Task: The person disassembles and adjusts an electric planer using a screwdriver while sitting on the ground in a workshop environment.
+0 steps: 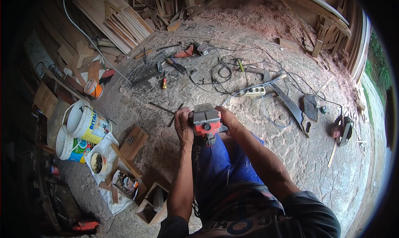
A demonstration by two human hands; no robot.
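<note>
Between my two hands is a red and grey electric planer (pixel 207 120), tipped so that its flat grey sole faces up. My left hand (pixel 183 125) is closed against its left side, with the thumb showing. My right hand (pixel 228 120) grips the opposite side, its fingers partly hidden behind the tool. A dark round knob sticks out of the planer's near end, above my blue trousers. Beyond it on the floor lie a screwdriver (pixel 164 81) with a red and yellow handle, a red angle grinder (pixel 187 52) and a white power strip (pixel 252 91).
A handsaw (pixel 291 108), a hammer (pixel 258 71) and a circular saw (pixel 342 130) lie to the right, among looping cables (pixel 222 73). Buckets (pixel 88 121) and a wooden box (pixel 150 204) stand at left. Wood shavings (pixel 266 24) and stacked boards (pixel 109 13) fill the far side.
</note>
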